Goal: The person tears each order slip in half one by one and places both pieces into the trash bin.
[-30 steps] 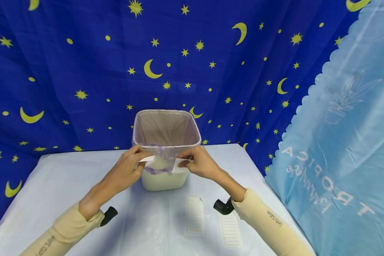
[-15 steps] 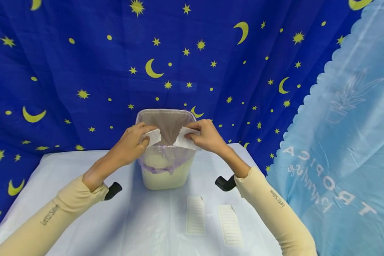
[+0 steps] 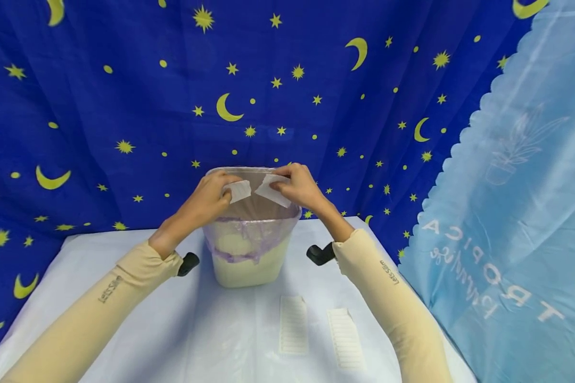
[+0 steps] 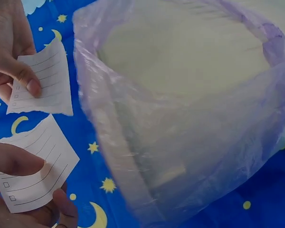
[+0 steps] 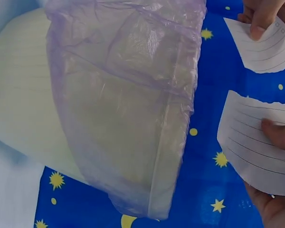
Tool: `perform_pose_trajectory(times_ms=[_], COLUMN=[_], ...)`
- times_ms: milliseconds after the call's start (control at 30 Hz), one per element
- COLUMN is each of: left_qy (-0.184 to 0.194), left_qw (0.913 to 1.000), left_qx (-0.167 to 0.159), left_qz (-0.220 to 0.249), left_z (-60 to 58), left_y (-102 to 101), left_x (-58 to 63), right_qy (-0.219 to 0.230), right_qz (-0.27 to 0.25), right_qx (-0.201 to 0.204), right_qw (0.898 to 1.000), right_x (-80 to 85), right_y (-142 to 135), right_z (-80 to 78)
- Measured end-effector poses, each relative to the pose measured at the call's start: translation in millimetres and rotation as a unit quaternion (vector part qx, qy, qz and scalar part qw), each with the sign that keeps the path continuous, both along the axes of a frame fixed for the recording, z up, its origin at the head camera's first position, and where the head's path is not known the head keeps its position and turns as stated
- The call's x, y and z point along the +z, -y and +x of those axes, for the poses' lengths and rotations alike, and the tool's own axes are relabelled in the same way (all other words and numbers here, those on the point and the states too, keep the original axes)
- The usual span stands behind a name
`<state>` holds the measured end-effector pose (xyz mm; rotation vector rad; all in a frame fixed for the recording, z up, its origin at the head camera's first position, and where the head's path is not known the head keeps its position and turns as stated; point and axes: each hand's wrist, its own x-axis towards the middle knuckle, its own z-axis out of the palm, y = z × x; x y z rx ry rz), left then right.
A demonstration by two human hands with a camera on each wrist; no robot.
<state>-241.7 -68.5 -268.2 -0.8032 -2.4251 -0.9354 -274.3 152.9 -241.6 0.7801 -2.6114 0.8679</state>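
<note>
My left hand [image 3: 207, 198] pinches a torn piece of lined checklist paper [image 3: 240, 190] between thumb and fingers. Another torn piece [image 3: 273, 191] is pinched in my right hand [image 3: 301, 186]. Both hands are above the mouth of a whitish bin [image 3: 246, 274], with a small gap between the papers. A thin purple bin bag [image 3: 268, 242] lines the bin and folds down over its rim. In the left wrist view, the left hand's piece [image 4: 38, 173] shows small checkboxes and a ragged edge. The right wrist view shows the right hand's larger piece [image 5: 256, 135], also ragged along one edge.
Two lined paper slips, one left [image 3: 293, 325] and one right [image 3: 346, 339], lie on the white-covered table [image 3: 220, 340] in front of the bin. A blue curtain [image 3: 148, 106] with moons and stars hangs behind. A light-blue printed sheet [image 3: 508, 213] hangs at the right.
Both hands rise from in front of the bin to above its opening, carrying the paper pieces and coming closer together. The bin and the slips on the table stay in place.
</note>
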Motion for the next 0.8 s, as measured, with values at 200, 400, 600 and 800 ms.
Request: perform_pose_trajectory(times_ms=[200,400,600,800], left_qy=[0.016,0.051,0.079,0.065], left_qw=[0.9994,0.996,0.9902,0.9917], left_qx=[0.021,0.06,0.089,0.079], left_qz=[-0.023,-0.043,-0.072,-0.078], left_z=[-12.4,-16.3,-16.0,-19.1], left_y=[2.3,6.2,8.1,10.4], left_x=[-2.7,-6.4,-14.5,-19.8], right_qy=[0.007,0.021,0.028,0.027], right_qz=[-0.003,0.001,0.03,0.033], right_qx=[-0.006,0.005,0.02,0.018], right_qw=[1.0,1.0,0.999,0.999], right_x=[-5.3,-16.7,-26.2,-28.2], right_y=[10.6,14.1,17.6,21.3], right_z=[-11.3,-19.5,-22.8,-24.7])
